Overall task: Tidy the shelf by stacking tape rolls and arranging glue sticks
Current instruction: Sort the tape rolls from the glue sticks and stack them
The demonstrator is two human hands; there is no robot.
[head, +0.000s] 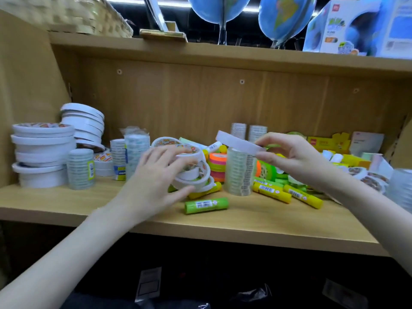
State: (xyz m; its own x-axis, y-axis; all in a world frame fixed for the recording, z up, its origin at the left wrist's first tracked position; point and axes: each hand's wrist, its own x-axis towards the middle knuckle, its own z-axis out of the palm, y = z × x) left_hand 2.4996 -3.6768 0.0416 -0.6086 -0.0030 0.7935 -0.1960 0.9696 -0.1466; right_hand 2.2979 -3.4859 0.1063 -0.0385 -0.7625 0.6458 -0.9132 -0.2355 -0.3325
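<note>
Hands work mid-shelf (66, 204): the left hand (156, 175) clasps a leaning pile of white tape rolls (191, 172) (about four, blurred), and the right hand (287, 155) pinches one thin white roll (236, 141) above a clear tape stack (239, 172). Near the front edge lie one green glue stick (206, 205) and three yellow glue sticks (272, 192). Two white stacks (42, 152) fill the left corner.
</note>
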